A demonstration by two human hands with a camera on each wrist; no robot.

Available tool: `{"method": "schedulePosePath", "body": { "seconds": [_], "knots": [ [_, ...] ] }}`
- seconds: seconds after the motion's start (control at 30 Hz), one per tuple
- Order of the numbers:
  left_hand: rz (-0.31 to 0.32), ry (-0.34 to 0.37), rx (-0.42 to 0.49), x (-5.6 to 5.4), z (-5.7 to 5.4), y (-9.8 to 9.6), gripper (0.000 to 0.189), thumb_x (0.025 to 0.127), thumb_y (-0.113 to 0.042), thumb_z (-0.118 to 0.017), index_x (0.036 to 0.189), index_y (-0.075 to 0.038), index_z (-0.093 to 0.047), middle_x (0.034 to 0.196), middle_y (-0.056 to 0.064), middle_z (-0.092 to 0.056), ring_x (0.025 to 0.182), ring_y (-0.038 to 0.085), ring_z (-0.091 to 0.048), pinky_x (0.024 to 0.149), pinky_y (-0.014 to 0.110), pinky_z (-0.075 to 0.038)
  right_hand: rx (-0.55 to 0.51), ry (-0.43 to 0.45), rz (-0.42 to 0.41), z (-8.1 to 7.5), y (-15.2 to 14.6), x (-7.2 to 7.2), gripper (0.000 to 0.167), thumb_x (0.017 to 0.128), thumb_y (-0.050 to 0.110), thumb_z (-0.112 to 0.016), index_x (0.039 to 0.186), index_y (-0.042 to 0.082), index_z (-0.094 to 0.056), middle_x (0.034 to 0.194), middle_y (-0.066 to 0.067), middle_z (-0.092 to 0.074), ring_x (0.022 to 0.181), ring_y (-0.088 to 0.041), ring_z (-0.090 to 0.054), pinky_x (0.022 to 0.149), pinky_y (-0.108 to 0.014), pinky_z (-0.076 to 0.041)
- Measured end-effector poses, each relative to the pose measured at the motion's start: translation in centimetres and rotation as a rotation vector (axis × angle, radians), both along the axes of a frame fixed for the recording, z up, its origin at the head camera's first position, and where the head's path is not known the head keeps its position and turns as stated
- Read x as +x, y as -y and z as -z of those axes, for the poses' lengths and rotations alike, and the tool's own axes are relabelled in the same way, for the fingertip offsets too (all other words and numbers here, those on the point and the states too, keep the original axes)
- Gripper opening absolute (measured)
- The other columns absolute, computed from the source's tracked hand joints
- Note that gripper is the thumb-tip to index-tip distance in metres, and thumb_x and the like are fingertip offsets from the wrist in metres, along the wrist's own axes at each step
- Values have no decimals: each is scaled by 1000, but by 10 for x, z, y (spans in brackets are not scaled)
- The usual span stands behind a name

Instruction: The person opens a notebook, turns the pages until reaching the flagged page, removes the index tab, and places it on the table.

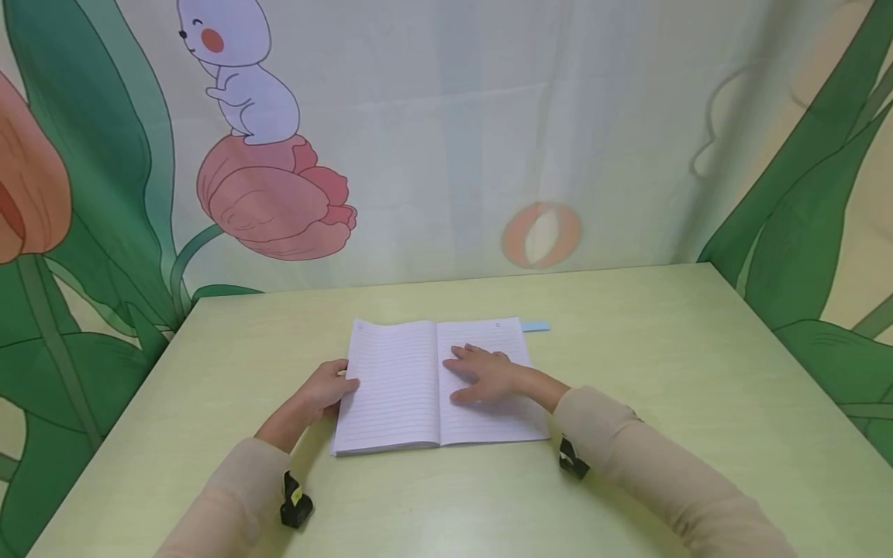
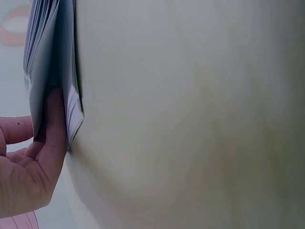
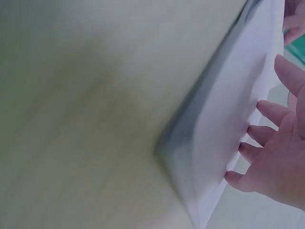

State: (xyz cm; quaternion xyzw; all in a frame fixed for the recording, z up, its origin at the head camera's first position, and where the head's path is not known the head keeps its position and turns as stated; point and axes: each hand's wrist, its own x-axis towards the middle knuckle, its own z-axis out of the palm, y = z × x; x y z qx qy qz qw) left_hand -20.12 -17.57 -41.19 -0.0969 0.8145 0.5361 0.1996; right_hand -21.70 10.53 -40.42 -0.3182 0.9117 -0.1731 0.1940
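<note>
Plainly open, a lined notebook point(image 1: 394, 418) lies near the middle of the pale yellow-green table point(image 1: 642, 333), ruled pages facing up. At its left edge the left hand point(image 1: 322, 390) pinches a stack of leaves, thumb on the page and fingers underneath; the left wrist view shows those fingers between upper and lower leaves. On the right page rests the right hand point(image 1: 488, 377), fingers spread, fingertips touching the paper. A light-blue strip point(image 1: 536, 326) juts out beside the top right corner. Beige sleeves point(image 1: 223, 496) cover the forearms. Behind the table hangs a printed fabric backdrop point(image 1: 418, 155) showing a white cartoon animal point(image 1: 261, 101) on a pink tulip point(image 1: 272, 201).
</note>
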Motion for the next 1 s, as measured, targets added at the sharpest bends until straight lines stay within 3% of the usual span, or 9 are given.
{"method": "schedulePosePath", "body": {
  "seconds": [0.43, 1.0],
  "knots": [
    [-2, -1, 2, -3, 3, 1, 44, 93, -1, -42, 135, 6, -31, 114, 25, -53, 82, 22, -59, 68, 38, -51, 62, -72, 165, 8, -26, -24, 64, 88, 39, -53, 141, 9, -33, 148, -15, -20, 135, -34, -12, 98, -63, -13],
    [-9, -5, -32, -3, 4, 1, 42, 93, -1, -44, 133, 6, -34, 111, 23, -54, 82, 22, -58, 67, 37, -50, 107, -76, 243, 0, -41, -37, 72, 85, 41, -57, 140, 2, -32, 145, -25, -19, 132, -41, -15, 93, -69, -13]
  ]
}}
